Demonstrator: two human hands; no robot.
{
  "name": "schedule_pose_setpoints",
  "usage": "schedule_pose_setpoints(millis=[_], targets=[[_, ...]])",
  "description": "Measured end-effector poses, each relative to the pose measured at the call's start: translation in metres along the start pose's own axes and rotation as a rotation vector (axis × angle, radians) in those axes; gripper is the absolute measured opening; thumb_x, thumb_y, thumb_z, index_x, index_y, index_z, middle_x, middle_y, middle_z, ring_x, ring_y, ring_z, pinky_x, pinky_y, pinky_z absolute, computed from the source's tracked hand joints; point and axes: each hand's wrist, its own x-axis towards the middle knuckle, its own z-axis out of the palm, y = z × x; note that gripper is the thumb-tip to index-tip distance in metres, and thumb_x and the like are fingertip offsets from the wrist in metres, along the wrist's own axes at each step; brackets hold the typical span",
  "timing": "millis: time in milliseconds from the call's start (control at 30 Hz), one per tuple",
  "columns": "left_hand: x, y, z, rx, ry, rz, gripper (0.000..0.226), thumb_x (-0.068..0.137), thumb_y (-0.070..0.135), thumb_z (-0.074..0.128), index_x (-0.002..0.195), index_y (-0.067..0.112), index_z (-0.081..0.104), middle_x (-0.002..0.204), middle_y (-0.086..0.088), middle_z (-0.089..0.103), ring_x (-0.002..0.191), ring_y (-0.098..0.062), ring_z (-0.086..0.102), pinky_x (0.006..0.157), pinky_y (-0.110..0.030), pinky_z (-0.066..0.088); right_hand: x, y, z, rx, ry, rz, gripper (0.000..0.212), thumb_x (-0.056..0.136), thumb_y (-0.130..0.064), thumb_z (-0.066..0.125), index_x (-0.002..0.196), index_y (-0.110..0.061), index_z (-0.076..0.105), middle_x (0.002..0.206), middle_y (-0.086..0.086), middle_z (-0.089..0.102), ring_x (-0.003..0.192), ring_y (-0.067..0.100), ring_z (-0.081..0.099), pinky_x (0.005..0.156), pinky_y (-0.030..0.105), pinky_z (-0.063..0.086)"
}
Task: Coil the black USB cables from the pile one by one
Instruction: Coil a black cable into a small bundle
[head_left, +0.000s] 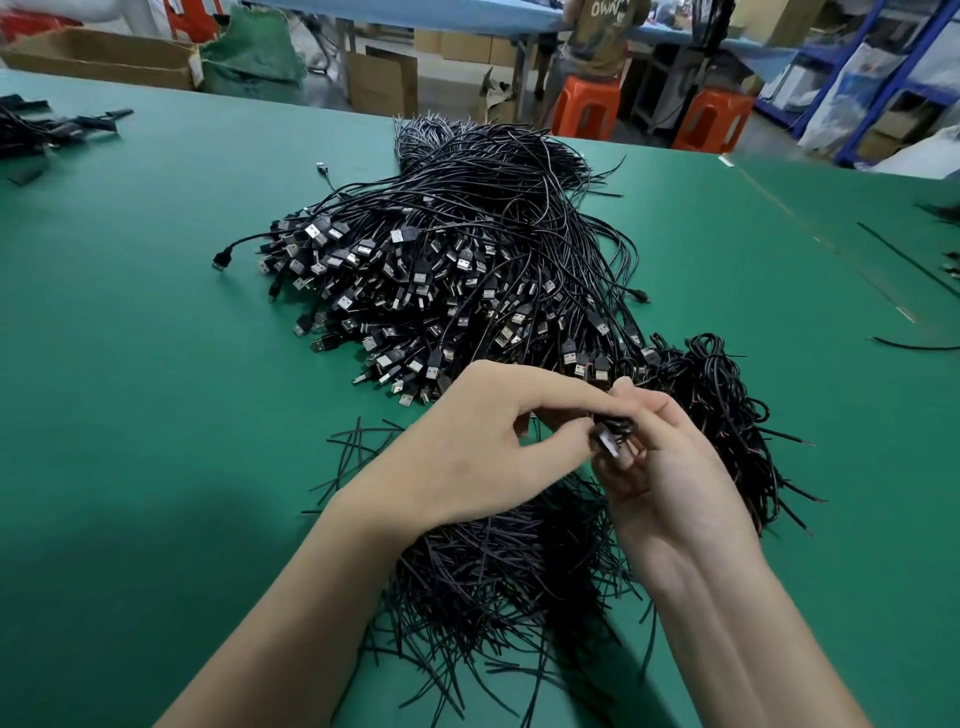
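Observation:
A big pile of black USB cables (457, 270) lies on the green table (156, 364), plugs toward me. Just in front of it, my right hand (670, 462) grips a small coiled black cable (613, 436) with its USB plug showing between the fingers. My left hand (483, 447) meets it from the left, thumb and forefinger pinching the same coil. A heap of coiled cables (727, 415) sits to the right of my hands. Short black tie strips (498, 577) lie in a heap under my forearms.
More cables lie at the far left (47, 130) and at the right edge (914, 343). Beyond the table stand cardboard boxes (104, 57), orange stools (587, 111), a person at a blue table (602, 36) and blue shelving (883, 78).

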Motion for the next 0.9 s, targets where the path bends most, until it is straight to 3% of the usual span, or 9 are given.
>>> schedule_pose_setpoints(millis=[67,167,233,267,333,500,633,767,900], targets=[[-0.001,0.001,-0.001,-0.056,-0.033,-0.037,0.033,0.099,0.027,0.054,0.122,0.028,0.077,0.095,0.019,0.077,0.089,0.000,0.069,0.085,-0.023,0.054,-0.002,0.000,-0.003,-0.060,0.008,-0.041,0.030,0.095,-0.006,0.063,0.070,-0.023,0.060,0.070,-0.010,0.058,0.055,0.005,0.044,0.052,0.016,0.039],[0.001,0.000,0.003,-0.087,-0.011,-0.069,0.033,0.103,0.044,0.049,0.115,0.038,0.079,0.074,-0.009,0.071,0.072,-0.031,0.063,0.079,-0.033,0.056,-0.004,0.000,-0.006,-0.114,-0.013,-0.112,0.028,0.096,-0.009,0.064,0.074,-0.024,0.057,0.069,-0.009,0.052,0.054,0.003,0.038,0.054,0.019,0.034],[0.003,-0.001,0.008,-0.101,0.042,-0.048,0.022,0.102,0.037,0.062,0.109,0.032,0.082,0.081,0.007,0.077,0.076,-0.015,0.070,0.077,-0.032,0.057,-0.004,-0.001,-0.006,-0.112,-0.030,-0.147,0.026,0.096,-0.014,0.066,0.074,-0.024,0.057,0.065,-0.008,0.050,0.051,0.003,0.037,0.052,0.017,0.034],[0.004,-0.001,0.010,-0.107,0.059,-0.031,0.016,0.100,0.029,0.068,0.107,0.028,0.082,0.084,0.016,0.077,0.079,-0.002,0.071,0.077,-0.022,0.055,-0.004,-0.002,-0.006,-0.100,-0.035,-0.154,0.027,0.097,-0.016,0.065,0.072,-0.023,0.056,0.062,-0.008,0.049,0.050,0.002,0.037,0.049,0.016,0.034],[0.005,-0.003,0.013,-0.121,0.084,-0.018,0.016,0.094,0.016,0.075,0.106,0.024,0.082,0.088,0.018,0.077,0.086,0.003,0.071,0.077,-0.007,0.047,-0.003,-0.006,-0.006,-0.062,-0.045,-0.138,0.028,0.097,-0.018,0.064,0.071,-0.023,0.056,0.058,-0.008,0.048,0.045,0.003,0.036,0.045,0.013,0.034],[0.006,-0.009,0.014,-0.198,0.148,-0.065,0.054,0.088,0.011,0.079,0.135,0.031,0.062,0.094,0.010,0.074,0.081,0.004,0.062,0.072,-0.011,0.041,-0.001,-0.011,-0.004,0.007,-0.075,-0.050,0.033,0.100,-0.005,0.052,0.070,-0.019,0.053,0.055,-0.005,0.048,0.040,0.004,0.033,0.040,0.015,0.032],[0.007,-0.011,0.010,0.034,0.155,0.050,0.040,0.089,0.007,0.077,0.124,0.026,0.074,0.103,0.014,0.073,0.099,0.001,0.064,0.085,-0.009,0.042,0.000,-0.009,-0.002,0.089,-0.081,0.047,0.039,0.097,0.003,0.047,0.065,-0.018,0.050,0.052,-0.004,0.044,0.038,0.004,0.031,0.036,0.015,0.026],[0.007,-0.013,0.007,0.201,0.213,0.178,0.026,0.089,0.009,0.078,0.110,0.024,0.080,0.105,0.012,0.070,0.110,-0.010,0.059,0.098,-0.033,0.047,-0.002,-0.008,-0.002,0.192,-0.132,0.141,0.004,0.089,-0.004,0.057,0.086,-0.006,0.056,0.059,-0.002,0.046,0.038,0.004,0.030,0.033,0.016,0.025],[0.006,-0.015,0.004,0.243,0.293,0.259,0.019,0.090,0.013,0.079,0.103,0.026,0.082,0.099,0.006,0.053,0.099,-0.017,0.055,0.086,-0.028,0.044,-0.005,-0.013,0.002,0.181,-0.095,0.202,0.009,0.092,-0.008,0.060,0.084,-0.011,0.057,0.052,-0.004,0.042,0.036,0.005,0.030,0.032,0.015,0.021]])
